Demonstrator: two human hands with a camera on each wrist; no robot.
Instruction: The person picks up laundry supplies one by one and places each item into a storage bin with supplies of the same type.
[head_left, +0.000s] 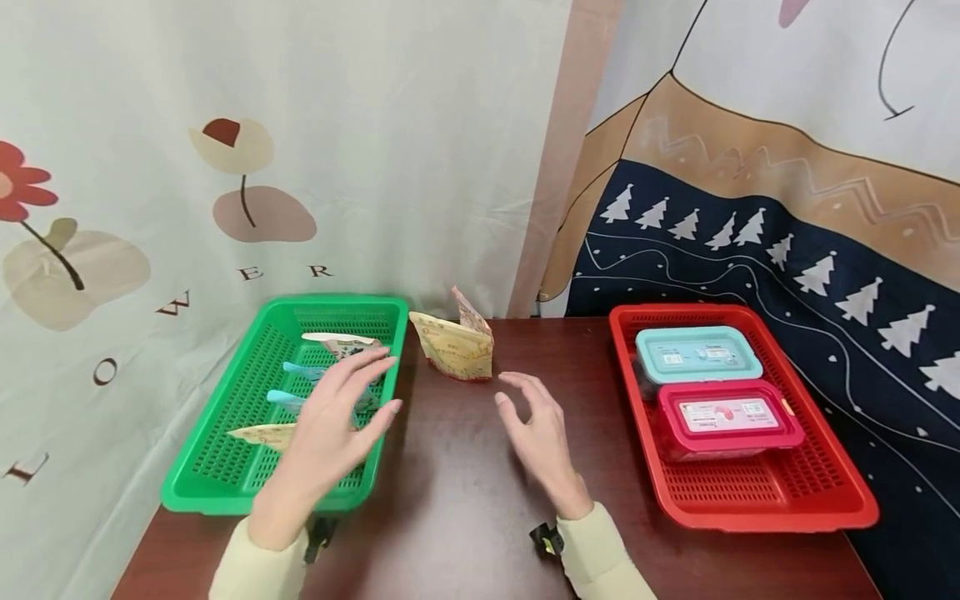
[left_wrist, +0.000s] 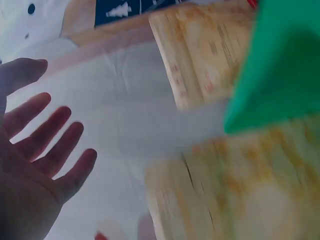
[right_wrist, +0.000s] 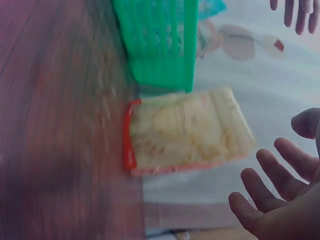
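My left hand [head_left: 330, 429] hovers over the right side of a green basket [head_left: 217, 442], fingers spread and holding nothing. Beneath it in the basket stand several packets: a yellow one [head_left: 262, 435], light-blue-topped ones [head_left: 285, 400] and a white-topped one [head_left: 341, 342], partly hidden by the hand. My right hand [head_left: 538, 433] is over the table, apart from everything, its fingers loosely bent. Ahead of it, a yellow pouch [head_left: 453, 348] stands upright on the table beside the basket, with a pinkish packet [head_left: 471, 312] behind it. The right wrist view shows the yellow pouch [right_wrist: 185, 132] blurred.
On the right of the brown table [head_left: 465, 500] lies a red basket [head_left: 757, 518]. It contains a lidded box with a light-blue top [head_left: 701, 342] and another with a magenta lid [head_left: 772, 437]. A printed curtain [head_left: 420, 150] hangs behind the table.
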